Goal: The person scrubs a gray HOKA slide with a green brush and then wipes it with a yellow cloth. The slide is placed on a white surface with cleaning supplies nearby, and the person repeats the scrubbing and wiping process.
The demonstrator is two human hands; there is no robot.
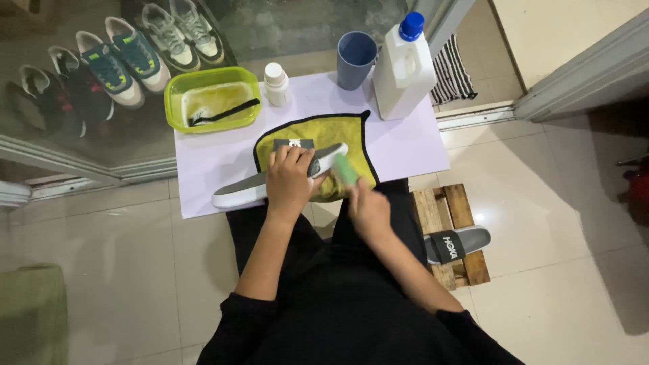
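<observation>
My left hand [289,181] grips a grey slide sandal [238,190] with a white sole, held on its side over a yellow-green cloth [338,132] edged in black. My right hand [368,208] holds a light green brush [345,169] against the sandal's end near the cloth. The cloth lies on a pale lilac sheet [209,159] spread on the floor. The sandal's strap is mostly hidden under my left hand.
A lime green tub [177,86] with soapy liquid and a dark brush, a small white bottle [276,84], a blue cup [355,58] and a white jug [403,67] with a blue cap stand at the sheet's far edge. A second sandal [457,244] rests on a wooden pallet at right. Several sneakers sit behind glass.
</observation>
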